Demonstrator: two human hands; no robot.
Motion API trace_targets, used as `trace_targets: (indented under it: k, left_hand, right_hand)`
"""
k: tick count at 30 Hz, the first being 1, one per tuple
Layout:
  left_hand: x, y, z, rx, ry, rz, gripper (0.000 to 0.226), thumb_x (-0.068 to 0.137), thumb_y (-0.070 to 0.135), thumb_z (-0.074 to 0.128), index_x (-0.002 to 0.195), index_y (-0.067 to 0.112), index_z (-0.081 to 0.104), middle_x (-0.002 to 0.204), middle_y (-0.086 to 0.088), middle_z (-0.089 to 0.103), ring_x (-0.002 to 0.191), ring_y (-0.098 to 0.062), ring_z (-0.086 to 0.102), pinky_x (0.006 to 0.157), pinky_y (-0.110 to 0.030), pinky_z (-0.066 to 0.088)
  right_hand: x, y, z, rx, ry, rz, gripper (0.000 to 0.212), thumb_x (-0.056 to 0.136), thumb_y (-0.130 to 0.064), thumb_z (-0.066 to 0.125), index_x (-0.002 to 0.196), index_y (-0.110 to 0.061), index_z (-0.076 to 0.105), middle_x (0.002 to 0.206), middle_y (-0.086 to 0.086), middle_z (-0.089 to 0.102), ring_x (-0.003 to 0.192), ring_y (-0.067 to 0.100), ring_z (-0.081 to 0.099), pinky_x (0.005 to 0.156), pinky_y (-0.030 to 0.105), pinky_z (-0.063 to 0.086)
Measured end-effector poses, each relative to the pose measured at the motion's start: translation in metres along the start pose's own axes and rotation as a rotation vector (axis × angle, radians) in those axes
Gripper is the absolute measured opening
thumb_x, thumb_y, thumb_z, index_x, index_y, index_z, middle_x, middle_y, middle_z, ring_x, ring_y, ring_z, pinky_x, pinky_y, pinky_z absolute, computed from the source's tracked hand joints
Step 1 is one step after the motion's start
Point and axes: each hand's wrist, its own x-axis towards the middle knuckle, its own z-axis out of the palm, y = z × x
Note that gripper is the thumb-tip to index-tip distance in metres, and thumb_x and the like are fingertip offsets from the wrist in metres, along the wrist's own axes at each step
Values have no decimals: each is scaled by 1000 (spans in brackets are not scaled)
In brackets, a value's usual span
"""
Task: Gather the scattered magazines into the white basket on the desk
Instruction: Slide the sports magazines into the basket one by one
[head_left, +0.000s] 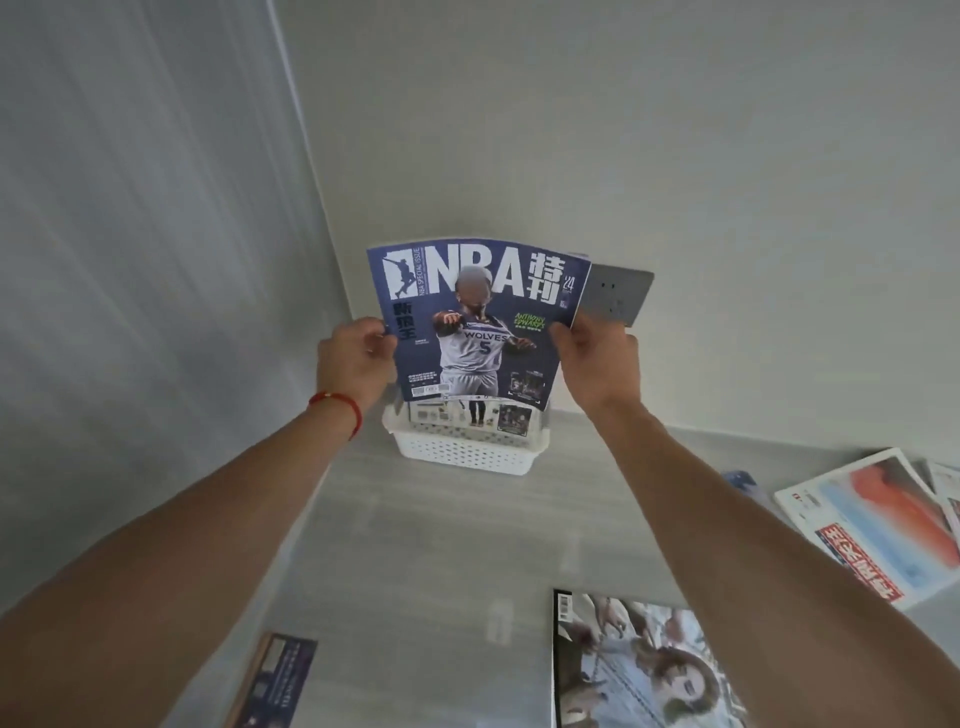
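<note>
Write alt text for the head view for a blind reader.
Both hands, left hand and right hand, hold an NBA magazine upright above a white basket on a grey desk. Three more magazines lie on the desk nearby.

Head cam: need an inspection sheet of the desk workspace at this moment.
Surface: pale grey desk, set into a wall corner.
Job's things: white basket at the back of the desk, already holding at least one magazine; NBA magazine held upright just above it, lower edge at the rim.
Clutter: fashion magazine at the near edge; red-titled magazine at right, more print beyond it; dark booklet near left.
Grippers: left hand grips the magazine's left edge, red cord on the wrist; right hand grips its right edge.
Cables: nothing seen.
Surroundings: grey wall socket plate behind the magazine; plain walls.
</note>
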Motion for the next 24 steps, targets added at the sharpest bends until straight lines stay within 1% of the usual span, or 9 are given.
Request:
trace_targets:
  k: [1,4,8,10,15,18,20,22,24]
  left_hand:
    - [3,-3,3,-20,-17,-35,14,93,10,66,84,16,74,82,-8,76,82,-28,74,86,-41,63]
    - [9,-12,15,-43,-45,-75,11,94,16,68,95,12,78,96,-9,79,90,-25,75,92,-42,61]
    - [15,-20,30,-69,-56,-141,19,97,26,66,92,14,80,88,-8,79,85,-27,76,92,-42,61]
    - [19,-25,36,-73,-72,-196,21,97,25,66,87,12,79,87,-11,79,84,-30,76,91,-43,61]
    - [29,-40,49,-103,-128,-324,23,95,29,69,100,9,79,103,-13,79,97,-31,75,96,-44,59]
    - [27,-43,55,-21,-200,-307,24,96,27,68,76,14,71,89,-13,77,89,-29,73,92,-38,58]
    - [26,-43,58,-18,-210,-294,29,93,17,71,67,23,60,75,-4,69,85,-25,67,84,-32,54]
    - [24,-42,62,-94,-237,-336,20,88,5,72,87,20,58,88,0,65,90,-22,60,81,-34,52]
    - [19,-38,63,-125,-299,-349,47,86,1,70,127,13,52,112,0,61,98,-19,55,77,-28,48]
  right_hand:
    - [3,1,6,9,-15,15,29,100,-29,57,81,-10,67,65,-4,63,60,16,55,53,23,36]
    - [6,6,23,49,-48,55,27,100,-26,58,83,-8,68,75,6,72,69,28,65,59,30,47]
    - [6,15,47,36,-86,55,25,102,-23,56,86,-7,68,83,14,75,74,35,68,69,42,58]
    - [8,23,55,20,-97,65,25,103,-21,55,90,-5,70,87,16,75,75,36,68,70,42,58]
    - [17,46,66,51,-113,183,29,104,-23,48,92,-4,66,94,17,73,82,36,66,70,41,55]
    - [16,53,80,55,-166,245,27,106,-25,43,106,-7,63,111,15,71,86,30,61,63,30,46]
    - [13,51,88,138,-203,287,28,104,-24,47,126,-11,58,123,10,68,91,25,62,67,29,49]
    - [10,51,91,180,-231,289,33,100,-20,53,133,-13,51,126,8,66,85,18,60,61,26,46]
    - [5,52,90,142,-264,259,37,95,-14,55,132,-14,50,127,9,65,90,21,60,63,26,46]
